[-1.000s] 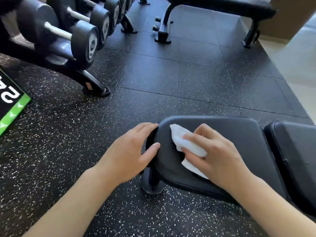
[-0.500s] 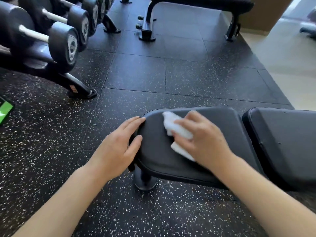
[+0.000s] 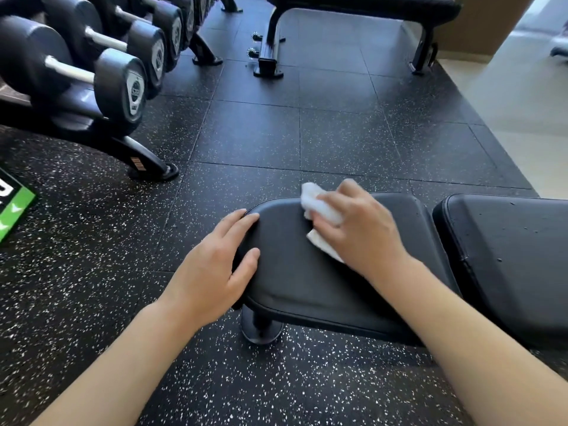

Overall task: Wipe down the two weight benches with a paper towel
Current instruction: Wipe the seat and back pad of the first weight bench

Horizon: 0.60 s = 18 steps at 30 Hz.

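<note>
The crumpled white paper towel (image 3: 319, 216) lay on the far edge of the black padded seat pad (image 3: 307, 272) of the near weight bench, one end poking past the rim. Your right hand (image 3: 362, 229) gripped it, fingers curled over the wad and pressing it down. Your left hand (image 3: 215, 265) rested on the pad's left end, fingers straight, thumb on top. Beside it sat the bench's black back pad (image 3: 507, 256). Across the speckled rubber floor (image 3: 276, 142) stood a second black bench (image 3: 362, 4) and a dumbbell rack (image 3: 92, 72).
</note>
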Each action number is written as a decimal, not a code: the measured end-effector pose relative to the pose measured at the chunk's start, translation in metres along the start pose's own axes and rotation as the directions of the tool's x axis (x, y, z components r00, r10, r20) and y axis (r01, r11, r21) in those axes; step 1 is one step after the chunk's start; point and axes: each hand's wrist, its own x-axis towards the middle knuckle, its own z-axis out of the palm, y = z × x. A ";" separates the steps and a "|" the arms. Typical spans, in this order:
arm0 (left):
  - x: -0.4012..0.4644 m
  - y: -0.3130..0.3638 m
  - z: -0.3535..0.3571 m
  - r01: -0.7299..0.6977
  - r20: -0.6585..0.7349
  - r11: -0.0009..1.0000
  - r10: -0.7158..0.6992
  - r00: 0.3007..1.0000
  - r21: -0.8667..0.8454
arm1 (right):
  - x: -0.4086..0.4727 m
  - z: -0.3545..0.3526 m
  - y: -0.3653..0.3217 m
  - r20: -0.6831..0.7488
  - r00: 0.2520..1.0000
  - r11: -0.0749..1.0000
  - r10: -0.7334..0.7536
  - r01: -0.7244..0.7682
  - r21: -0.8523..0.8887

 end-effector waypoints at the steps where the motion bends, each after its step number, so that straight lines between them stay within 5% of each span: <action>1: 0.000 0.000 0.002 -0.002 0.006 1.000 0.002 1.000 0.000 | 0.005 -0.001 0.005 0.007 1.000 0.999 0.025 -0.025 -0.026; 8: 0.006 -0.005 0.005 -0.037 0.030 0.994 0.040 0.999 -0.101 | -0.033 0.021 -0.058 0.062 0.944 0.944 -0.324 0.319 0.079; 10: 0.007 -0.005 0.005 -0.021 0.026 0.994 0.024 0.999 -0.111 | -0.024 0.019 -0.042 0.065 0.957 0.958 -0.283 0.279 0.067; 14: 0.005 -0.005 0.006 0.008 0.026 0.997 -0.006 1.000 -0.081 | 0.008 0.004 0.008 -0.048 0.998 0.999 0.048 -0.047 0.017; 18: 0.006 -0.009 0.005 -0.019 0.035 0.997 0.021 0.999 -0.078 | -0.002 0.008 -0.012 -0.016 0.999 0.999 -0.038 0.038 0.006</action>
